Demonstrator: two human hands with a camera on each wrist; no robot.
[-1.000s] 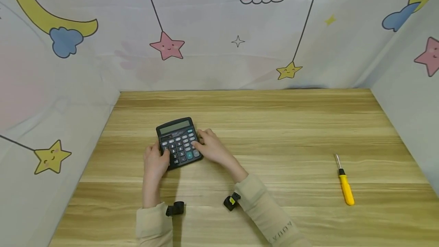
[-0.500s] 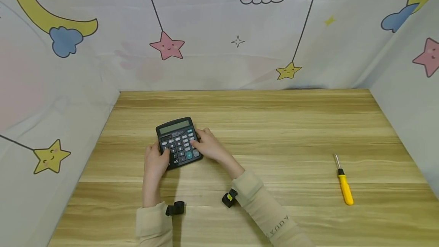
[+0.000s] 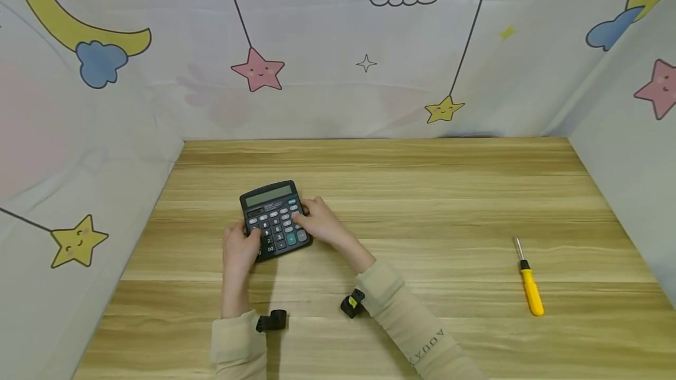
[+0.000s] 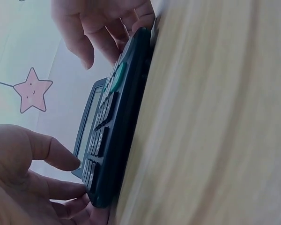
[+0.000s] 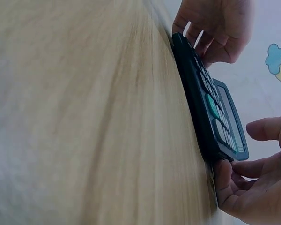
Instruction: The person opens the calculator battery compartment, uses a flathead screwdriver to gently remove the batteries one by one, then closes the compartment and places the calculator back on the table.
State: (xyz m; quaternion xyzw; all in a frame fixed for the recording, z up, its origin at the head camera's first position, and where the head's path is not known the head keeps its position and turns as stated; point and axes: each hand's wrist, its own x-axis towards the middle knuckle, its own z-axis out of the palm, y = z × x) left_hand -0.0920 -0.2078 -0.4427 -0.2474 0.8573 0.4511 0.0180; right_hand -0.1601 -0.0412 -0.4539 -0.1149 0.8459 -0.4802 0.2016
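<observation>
A black desk calculator (image 3: 277, 221) lies slightly turned on the wooden table, its screen at the far end. My left hand (image 3: 240, 248) holds its left side, thumb over the lower left keys. My right hand (image 3: 326, 225) is at the right side, thumb above the keys on that edge. From the left wrist, the left hand (image 4: 18, 164) shows curled fingers against the casing and the thumb tip near the keys. In the right wrist view, the right hand (image 5: 262, 185) has its fingers at the casing's lower edge and its thumb raised off the face.
A screwdriver (image 3: 531, 292) with a yellow handle lies on the right part of the table (image 3: 422, 192). Black wrist cameras are strapped at both beige sleeves (image 3: 417, 327). White cloth walls (image 3: 327, 104) with cartoon stars and moons enclose the table at the back and sides.
The right forearm and its wrist camera have shifted slightly to the left. The right thumb has slid a little up and left over the keys. The calculator stays in place.
</observation>
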